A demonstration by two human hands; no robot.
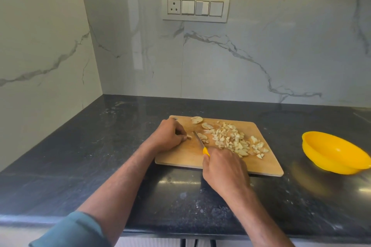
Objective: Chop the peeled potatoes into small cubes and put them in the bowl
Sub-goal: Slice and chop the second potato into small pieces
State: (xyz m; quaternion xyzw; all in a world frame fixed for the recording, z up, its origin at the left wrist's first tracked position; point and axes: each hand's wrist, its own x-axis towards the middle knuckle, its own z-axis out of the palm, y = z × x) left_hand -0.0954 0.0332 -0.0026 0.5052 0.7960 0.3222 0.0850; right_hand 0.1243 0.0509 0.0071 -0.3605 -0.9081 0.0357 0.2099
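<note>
Potato piece [189, 137] pinched by left hand [170, 134] on board; right hand [223, 168] grips knife [200, 141].

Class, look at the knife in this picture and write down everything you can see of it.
The knife is small, with a thin, pale metal-looking blade and a bright yellow handle that looks like plastic. The right hand grips the handle, hiding most of it. The blade slants up and left over the wooden cutting board, its tip beside a bit of potato pinched by the left hand. Whether the edge touches the board cannot be told.
</note>
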